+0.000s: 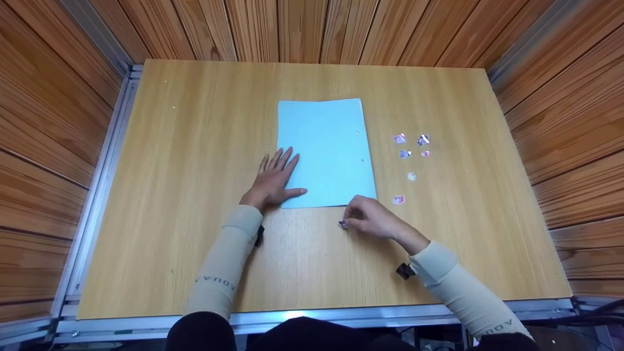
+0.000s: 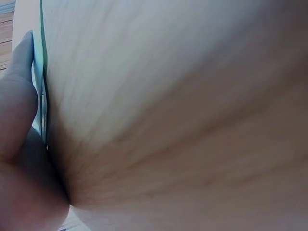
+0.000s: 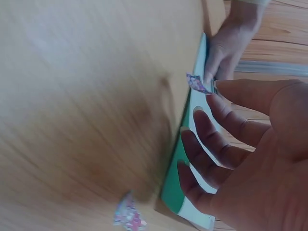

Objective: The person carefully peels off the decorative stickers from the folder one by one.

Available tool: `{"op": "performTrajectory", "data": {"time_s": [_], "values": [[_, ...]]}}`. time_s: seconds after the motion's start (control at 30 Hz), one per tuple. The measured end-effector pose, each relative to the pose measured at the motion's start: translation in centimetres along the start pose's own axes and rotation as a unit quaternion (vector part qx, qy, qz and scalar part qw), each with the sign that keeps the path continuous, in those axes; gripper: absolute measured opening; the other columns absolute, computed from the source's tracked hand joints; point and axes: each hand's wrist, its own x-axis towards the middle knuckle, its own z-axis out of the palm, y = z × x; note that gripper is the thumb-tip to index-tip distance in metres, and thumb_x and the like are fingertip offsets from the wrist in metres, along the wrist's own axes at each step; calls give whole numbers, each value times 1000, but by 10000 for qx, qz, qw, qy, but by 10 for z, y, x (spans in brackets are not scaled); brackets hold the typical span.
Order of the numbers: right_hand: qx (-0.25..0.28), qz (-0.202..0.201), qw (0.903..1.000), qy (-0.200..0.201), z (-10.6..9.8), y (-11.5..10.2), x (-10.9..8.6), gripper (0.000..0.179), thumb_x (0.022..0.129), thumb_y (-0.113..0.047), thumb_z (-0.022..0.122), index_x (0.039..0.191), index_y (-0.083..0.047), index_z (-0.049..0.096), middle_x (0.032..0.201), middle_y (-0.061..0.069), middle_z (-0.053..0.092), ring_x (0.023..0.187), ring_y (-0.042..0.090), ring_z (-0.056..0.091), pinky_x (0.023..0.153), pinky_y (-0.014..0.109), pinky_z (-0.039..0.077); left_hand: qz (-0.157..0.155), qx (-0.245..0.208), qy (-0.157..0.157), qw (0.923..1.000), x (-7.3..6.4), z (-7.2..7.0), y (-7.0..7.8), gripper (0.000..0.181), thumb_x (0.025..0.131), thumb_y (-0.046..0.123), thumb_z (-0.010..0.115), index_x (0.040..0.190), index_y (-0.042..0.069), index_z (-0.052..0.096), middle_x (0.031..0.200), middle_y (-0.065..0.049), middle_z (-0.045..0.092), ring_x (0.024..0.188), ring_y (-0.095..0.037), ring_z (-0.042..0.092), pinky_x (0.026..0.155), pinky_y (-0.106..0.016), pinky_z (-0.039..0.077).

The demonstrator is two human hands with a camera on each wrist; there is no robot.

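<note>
A light blue folder (image 1: pixel 324 146) with two punched holes along its right side lies flat on the table. My left hand (image 1: pixel 274 183) rests spread on its lower left corner, the fingers straight. At the folder's lower right corner, my right hand (image 1: pixel 373 217) pinches a small printed sticker (image 3: pixel 197 83) between thumb and index fingertip, its other fingers loosely curled. That sticker is held just above the table, off the folder's bottom edge. In the left wrist view only part of the left hand (image 2: pixel 19 125) shows, pressed against the folder's edge.
Right of the folder lie several small stickers: a pinkish one (image 1: pixel 399 199) nearest, a round pale one (image 1: pixel 412 176), and a cluster including a dark-patterned one (image 1: pixel 423 140). Wooden panels (image 1: pixel 302 29) and a metal frame (image 1: pixel 105 146) border the wooden table (image 1: pixel 204 122).
</note>
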Motion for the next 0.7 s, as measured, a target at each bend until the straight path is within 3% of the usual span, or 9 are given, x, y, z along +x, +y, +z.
{"op": "performTrajectory", "data": {"time_s": [0.23,0.7], "values": [[-780,40,9965,291,16,4,-6,9,91,-20,79,95,-13,75,92,-3,61,91,18,54,88,42,37,-4,-38,32,10000,0,0,0,96,96,63,59,166,22,8,173,-2,-5,158,-27,-11,124,-53,-10],[-1490,-79,9856,798,27,6,-11,12,90,-21,80,98,-13,74,95,-2,62,92,20,54,86,39,39,112,54,88,9999,1,0,0,95,97,62,59,166,19,11,173,-5,-2,159,-29,-8,124,-56,-8]]}}
